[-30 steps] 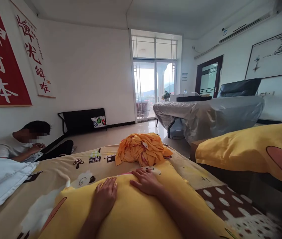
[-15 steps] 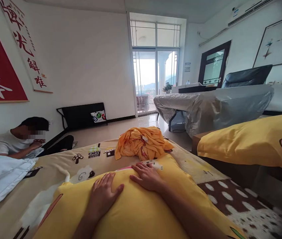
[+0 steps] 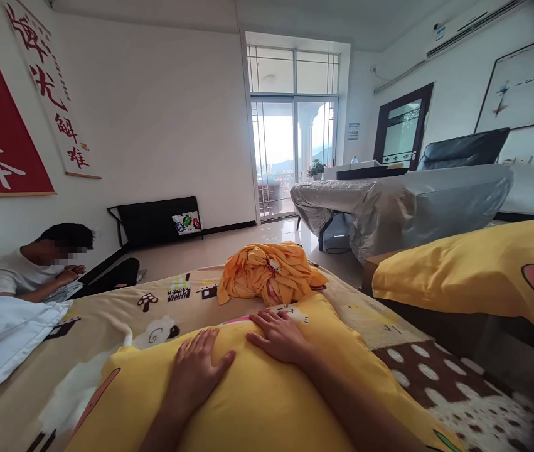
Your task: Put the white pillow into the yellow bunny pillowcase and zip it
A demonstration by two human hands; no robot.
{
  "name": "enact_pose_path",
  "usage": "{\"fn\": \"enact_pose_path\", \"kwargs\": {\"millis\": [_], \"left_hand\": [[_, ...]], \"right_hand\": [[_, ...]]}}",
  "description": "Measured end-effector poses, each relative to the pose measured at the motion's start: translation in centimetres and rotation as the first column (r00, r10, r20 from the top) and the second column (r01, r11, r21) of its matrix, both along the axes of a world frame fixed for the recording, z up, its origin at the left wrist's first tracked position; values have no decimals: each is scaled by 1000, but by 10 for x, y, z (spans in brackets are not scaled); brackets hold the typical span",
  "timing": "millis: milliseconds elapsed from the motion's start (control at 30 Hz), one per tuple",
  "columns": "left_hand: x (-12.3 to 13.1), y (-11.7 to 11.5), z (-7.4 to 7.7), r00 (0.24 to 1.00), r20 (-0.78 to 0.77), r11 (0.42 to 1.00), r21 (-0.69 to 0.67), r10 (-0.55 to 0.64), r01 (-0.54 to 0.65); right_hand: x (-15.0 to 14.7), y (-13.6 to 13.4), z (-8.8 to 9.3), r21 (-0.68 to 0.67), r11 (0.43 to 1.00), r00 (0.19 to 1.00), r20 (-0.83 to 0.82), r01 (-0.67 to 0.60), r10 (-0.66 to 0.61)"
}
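Note:
A plump yellow pillow (image 3: 257, 402) with printed pink and white patches lies in front of me on a patterned blanket (image 3: 417, 326). My left hand (image 3: 201, 364) rests flat on its top, fingers stretched and thumb apart. Farther up and to the right, my right hand (image 3: 278, 333) lies on the same pillow with its fingers spread. Neither hand grips anything. Just beyond the pillow is a crumpled heap of orange-yellow cloth (image 3: 267, 270), apart from both hands.
White bedding (image 3: 7, 345) lies at the left, with a seated person (image 3: 36, 263) behind it. Another yellow pillow (image 3: 474, 270) rests on a brown surface at the right. Beyond stand a plastic-covered table (image 3: 389, 201) and a folded black frame (image 3: 154, 220) against the wall.
Both hands stay flat on the pillow, almost unmoved. The view has shifted slightly, so the room's upper part sits a little lower.

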State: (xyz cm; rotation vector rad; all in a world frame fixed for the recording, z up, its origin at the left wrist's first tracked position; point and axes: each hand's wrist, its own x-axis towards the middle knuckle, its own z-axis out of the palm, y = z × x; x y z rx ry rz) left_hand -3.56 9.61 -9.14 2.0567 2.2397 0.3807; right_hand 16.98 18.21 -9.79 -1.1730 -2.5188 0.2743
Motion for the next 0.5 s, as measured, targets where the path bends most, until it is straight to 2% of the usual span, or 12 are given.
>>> {"fn": "enact_pose_path", "kwargs": {"millis": [500], "left_hand": [[1, -1, 1, 1000, 2, 1000, -3, -2, 2]], "right_hand": [[0, -1, 1, -13, 1000, 1000, -5, -4, 4]]}}
